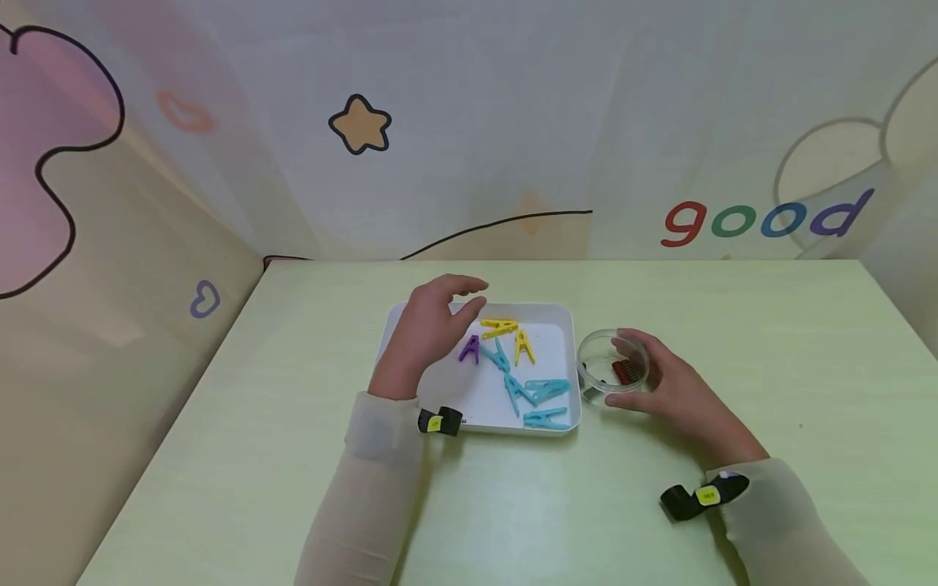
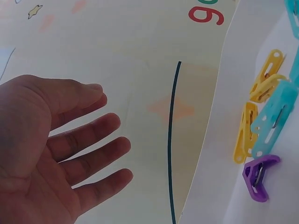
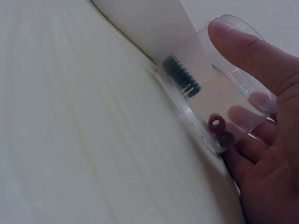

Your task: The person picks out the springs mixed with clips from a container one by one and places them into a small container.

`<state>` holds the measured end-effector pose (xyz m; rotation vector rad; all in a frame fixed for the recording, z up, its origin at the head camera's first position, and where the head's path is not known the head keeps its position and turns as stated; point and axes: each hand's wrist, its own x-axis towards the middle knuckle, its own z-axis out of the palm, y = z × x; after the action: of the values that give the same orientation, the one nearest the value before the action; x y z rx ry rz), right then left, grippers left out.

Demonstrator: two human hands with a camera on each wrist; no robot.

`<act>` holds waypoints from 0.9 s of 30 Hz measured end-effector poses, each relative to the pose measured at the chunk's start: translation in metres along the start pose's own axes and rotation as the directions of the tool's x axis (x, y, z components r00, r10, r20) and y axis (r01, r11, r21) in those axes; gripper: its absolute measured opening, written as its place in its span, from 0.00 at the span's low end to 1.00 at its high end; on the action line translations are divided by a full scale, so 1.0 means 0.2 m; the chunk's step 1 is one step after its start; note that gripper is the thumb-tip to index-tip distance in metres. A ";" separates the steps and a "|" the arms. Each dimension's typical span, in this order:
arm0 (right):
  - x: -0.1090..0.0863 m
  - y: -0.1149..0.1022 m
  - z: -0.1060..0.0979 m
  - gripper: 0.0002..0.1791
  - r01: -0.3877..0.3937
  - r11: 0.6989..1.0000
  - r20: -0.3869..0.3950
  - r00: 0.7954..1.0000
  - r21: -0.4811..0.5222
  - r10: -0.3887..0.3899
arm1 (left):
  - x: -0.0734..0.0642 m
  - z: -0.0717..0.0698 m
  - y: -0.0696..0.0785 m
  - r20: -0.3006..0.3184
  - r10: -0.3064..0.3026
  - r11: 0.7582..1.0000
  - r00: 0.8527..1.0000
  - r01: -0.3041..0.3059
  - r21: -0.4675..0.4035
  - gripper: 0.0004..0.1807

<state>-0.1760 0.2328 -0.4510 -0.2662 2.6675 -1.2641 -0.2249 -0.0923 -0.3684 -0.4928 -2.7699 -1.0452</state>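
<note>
My right hand (image 1: 677, 395) holds a clear round plastic tub (image 1: 595, 352) by its side, just right of the white tray. Inside the tub lie a red coil spring (image 1: 626, 373) and a dark green one (image 3: 181, 75); the right wrist view shows a red one (image 3: 217, 122) end-on. Over the tray's left part hovers my left hand (image 1: 432, 325), thumb and fingers apart, holding nothing. In the tray (image 1: 454, 395) are a purple clothespin (image 1: 470, 349), two yellow clothespins (image 1: 523, 347) and several light blue clothespins (image 1: 545, 418). My left forearm covers the tray's left edge.
The pale green table (image 1: 242, 456) reaches back to a printed cloth wall (image 1: 469, 130) with a star and the word "good". Another cloth wall (image 1: 146, 325) rises along the left side.
</note>
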 end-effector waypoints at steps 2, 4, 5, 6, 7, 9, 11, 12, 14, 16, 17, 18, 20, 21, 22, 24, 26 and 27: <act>0.00 0.00 0.00 0.56 -0.001 1.000 -0.001 1.000 0.000 0.001 | 0.00 -0.01 -0.01 -0.003 -0.010 1.000 1.000 0.010 0.000 0.17; 0.00 0.00 0.00 0.56 -0.001 1.000 -0.002 1.000 0.000 0.001 | 0.01 -0.01 -0.01 -0.005 -0.020 1.000 1.000 0.020 0.003 0.17; 0.00 0.00 0.00 0.56 -0.001 1.000 -0.002 1.000 -0.001 0.001 | 0.01 -0.02 -0.01 -0.006 -0.024 1.000 1.000 0.024 0.002 0.17; 0.00 0.00 0.00 0.56 -0.002 1.000 -0.002 1.000 -0.001 0.002 | 0.01 -0.02 -0.02 -0.005 -0.029 1.000 1.000 0.029 0.001 0.17; 0.00 0.00 0.00 0.56 -0.002 1.000 -0.002 1.000 0.000 0.002 | 0.01 -0.02 -0.02 -0.004 -0.036 0.999 0.999 0.036 0.002 0.17; 0.00 0.00 0.00 0.56 -0.003 1.000 0.000 1.000 0.003 0.003 | 0.01 -0.03 -0.03 -0.004 -0.049 0.999 0.999 0.049 0.001 0.17; 0.00 0.00 0.00 0.56 -0.005 1.000 0.001 1.000 0.006 0.005 | 0.01 -0.03 -0.04 -0.003 -0.059 0.998 0.998 0.059 -0.001 0.16; 0.00 0.00 0.00 0.56 -0.005 1.000 0.002 1.000 0.009 0.005 | 0.01 -0.03 -0.04 -0.001 -0.063 0.998 0.998 0.063 -0.001 0.17; 0.00 0.00 0.00 0.56 -0.006 1.000 0.003 1.000 0.011 0.006 | 0.01 -0.03 -0.05 0.000 -0.068 0.998 0.998 0.068 -0.004 0.16; 0.00 0.00 0.00 0.56 -0.006 1.000 0.003 1.000 0.013 0.006 | 0.01 -0.03 -0.06 0.004 -0.074 0.997 0.997 0.074 -0.001 0.16; 0.00 0.00 0.00 0.56 -0.006 1.000 0.003 1.000 0.012 0.006 | 0.01 -0.04 -0.06 0.007 -0.078 0.997 0.997 0.078 0.000 0.16; 0.00 0.00 0.00 0.56 -0.005 1.000 0.002 1.000 0.011 0.005 | 0.01 -0.04 -0.07 0.010 -0.084 0.996 0.996 0.084 0.004 0.17; 0.00 0.01 0.00 0.56 -0.001 1.000 0.001 1.000 0.010 0.001 | 0.01 -0.04 -0.07 0.012 -0.097 0.995 0.995 0.097 0.010 0.16; 0.00 0.01 0.00 0.56 0.002 1.000 0.001 1.000 0.011 -0.002 | 0.01 -0.04 -0.08 0.013 -0.100 0.995 0.995 0.100 0.013 0.16; 0.01 0.01 0.00 0.56 0.005 1.000 0.001 1.000 0.010 -0.005 | 0.01 -0.04 -0.08 0.012 -0.104 0.995 0.995 0.103 0.015 0.16; 0.01 0.01 0.00 0.55 0.008 1.000 0.001 1.000 0.011 -0.008 | 0.02 -0.05 -0.09 0.014 -0.109 0.994 0.994 0.109 0.018 0.16; 0.01 0.01 0.00 0.55 0.009 1.000 0.000 1.000 0.013 -0.009 | 0.02 -0.05 -0.10 0.017 -0.112 0.994 0.994 0.112 0.019 0.16; 0.01 0.01 0.00 0.55 0.009 1.000 -0.003 1.000 0.011 -0.009 | 0.02 -0.05 -0.10 0.019 -0.115 0.993 0.993 0.115 0.018 0.16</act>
<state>-0.1777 0.2337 -0.4518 -0.2752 2.6641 -1.2817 -0.2363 -0.1127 -0.3718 -0.3470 -2.8520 -1.0450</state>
